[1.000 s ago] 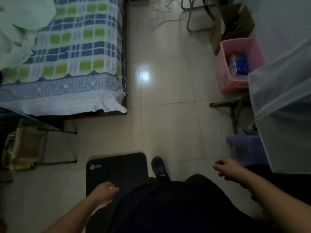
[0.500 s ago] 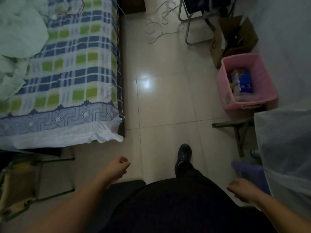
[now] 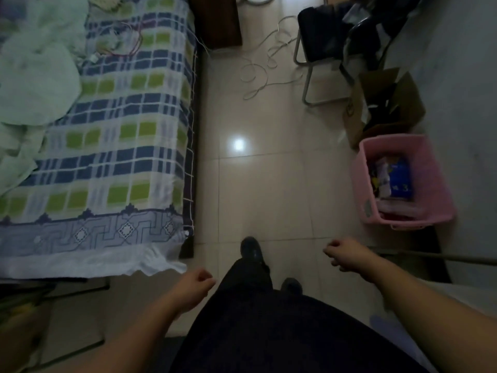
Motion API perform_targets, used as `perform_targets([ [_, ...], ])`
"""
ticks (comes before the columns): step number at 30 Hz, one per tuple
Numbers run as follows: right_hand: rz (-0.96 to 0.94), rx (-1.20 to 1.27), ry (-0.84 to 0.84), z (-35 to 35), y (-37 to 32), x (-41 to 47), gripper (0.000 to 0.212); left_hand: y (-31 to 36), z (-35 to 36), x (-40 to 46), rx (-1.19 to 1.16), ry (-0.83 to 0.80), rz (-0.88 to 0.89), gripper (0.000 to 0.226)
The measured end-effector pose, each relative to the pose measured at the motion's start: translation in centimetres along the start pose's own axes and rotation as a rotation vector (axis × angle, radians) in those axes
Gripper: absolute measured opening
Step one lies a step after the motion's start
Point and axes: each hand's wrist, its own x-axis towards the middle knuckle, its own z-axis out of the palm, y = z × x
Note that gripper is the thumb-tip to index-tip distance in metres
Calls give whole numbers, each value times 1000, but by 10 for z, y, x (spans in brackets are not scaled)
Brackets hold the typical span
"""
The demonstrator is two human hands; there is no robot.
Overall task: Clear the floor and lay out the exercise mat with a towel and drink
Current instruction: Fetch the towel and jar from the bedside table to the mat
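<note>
I stand on a pale tiled floor (image 3: pixel 269 184) between a bed and a wall. My left hand (image 3: pixel 195 288) hangs at my left side with the fingers curled in, holding nothing. My right hand (image 3: pixel 344 254) swings out at my right side, also loosely closed and empty. Only a dark sliver of the black exercise mat (image 3: pixel 168 345) shows at the bottom, beside my dark clothing. My dark shoes (image 3: pixel 251 251) step forward on the tiles. No towel or drink is visible.
A bed with a blue and green checked cover (image 3: pixel 121 135) fills the left. A pink basket (image 3: pixel 403 184), a cardboard box (image 3: pixel 384 103) and a dark chair (image 3: pixel 330 49) line the right wall. White cables (image 3: pixel 265 68) lie on the floor ahead.
I have walked forward along the bed. The mat has slid out of view behind me. My left hand dropped back to my side and my right hand swung forward.
</note>
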Motion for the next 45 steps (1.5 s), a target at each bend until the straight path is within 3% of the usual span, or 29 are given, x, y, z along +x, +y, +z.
perform_targets([
  [5, 12, -19, 63, -47, -66, 53, 16, 8, -40, 51, 68, -85, -103, 16],
  [8, 62, -100, 54, -73, -94, 72, 15, 25, -89, 87, 173, -152, -130, 30],
  [10, 99, -161, 44, -89, -112, 83, 16, 44, -128, 110, 180, -153, -173, 27],
  [13, 105, -180, 61, -107, -131, 100, 15, 93, -184, 144, 91, -86, -195, 21],
  [18, 223, -62, 107, -139, -147, 131, 18, 197, -271, 204, 12, 85, -74, 22],
  [21, 268, -49, 72, -154, -154, 159, 22, 260, -298, 238, -43, 141, -34, 25],
  [26, 333, -41, 9, -207, -184, 231, 17, 345, -313, 289, 54, 118, 38, 26],
  [31, 299, -150, -63, -290, -270, 290, 23, 417, -333, 323, 79, 38, -22, 27],
  [35, 150, -293, -59, -349, -362, 336, 19, 462, -347, 347, 43, 49, -9, 16],
  [38, 68, -254, -15, -381, -441, 369, 19, 487, -363, 363, -11, 94, -19, 11],
  [45, -27, -178, 16, -410, -599, 447, 10, 501, -420, 424, -46, 5, -114, 11],
])
